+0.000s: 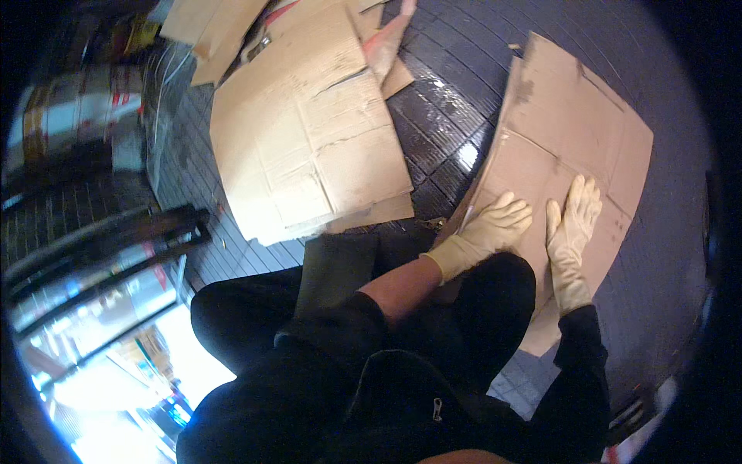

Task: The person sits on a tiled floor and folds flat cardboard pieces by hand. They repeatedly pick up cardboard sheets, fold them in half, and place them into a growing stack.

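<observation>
A stack of flattened cardboard boxes (pixel 572 116) lies on the tiled floor to my right. My left hand (pixel 495 228), in a pale yellow rubber glove, rests on its left part with the fingers stretched out. Beside it, my right hand (pixel 573 224), gloved the same way, lies flat on the cardboard, thumb apart from the fingers. Neither hand grips anything. My knee covers part of the stack's near side. Another pile of flattened cardboard (pixel 309 139), creased and stained, lies ahead on the left, apart from both hands.
Wet, shiny tiles (pixel 444 116) show between the two piles. More cardboard pieces (pixel 216 31) lie at the far left. A dark-framed, brightly lit doorway or window (pixel 100 309) stands at the left, with a blurred stack of packages (pixel 81 116) beyond it.
</observation>
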